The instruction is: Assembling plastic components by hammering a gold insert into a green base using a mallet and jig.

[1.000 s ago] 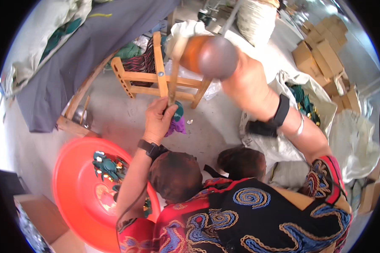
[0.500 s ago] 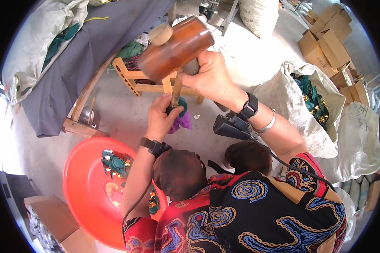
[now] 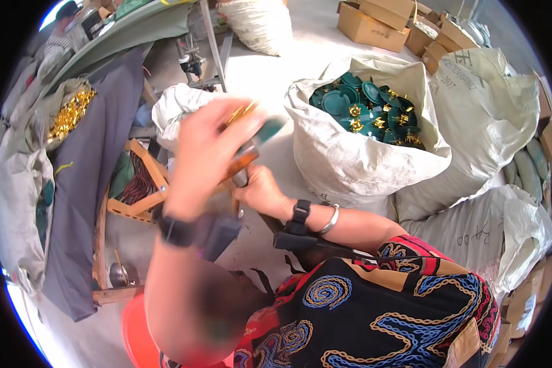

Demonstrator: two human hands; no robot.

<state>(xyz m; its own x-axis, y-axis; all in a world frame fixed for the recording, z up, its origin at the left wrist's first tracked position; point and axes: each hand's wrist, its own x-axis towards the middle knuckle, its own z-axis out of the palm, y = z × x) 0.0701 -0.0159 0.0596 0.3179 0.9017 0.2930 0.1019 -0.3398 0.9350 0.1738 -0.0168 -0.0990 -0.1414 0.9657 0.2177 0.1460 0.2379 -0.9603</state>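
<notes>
My left hand [image 3: 205, 150] is raised high and smeared by motion. At its fingers is a dark green disc [image 3: 268, 127] with a shiny gold metal piece [image 3: 240, 112]; the exact grip is blurred. Below and partly behind it, my right hand [image 3: 264, 193] is closed round the handle of a brown mallet. Most of the mallet [image 3: 245, 161] is hidden behind my left hand. To the right of both hands, a wide white woven sack [image 3: 343, 168] stands open, with several green discs [image 3: 371, 110] bearing gold pieces inside.
A wooden stand [image 3: 129, 210] and a grey cloth [image 3: 86, 165] are on the left. A red basin [image 3: 136, 334] shows at lower left, beside a metal bowl [image 3: 121, 276]. More sacks [image 3: 466, 110] and cardboard boxes [image 3: 374, 29] stand at right and back. A person [image 3: 61, 34] is far left.
The view has turned right, bringing the sack of discs nearer the middle. My left hand has come up with the green disc. My right hand has lowered the mallet.
</notes>
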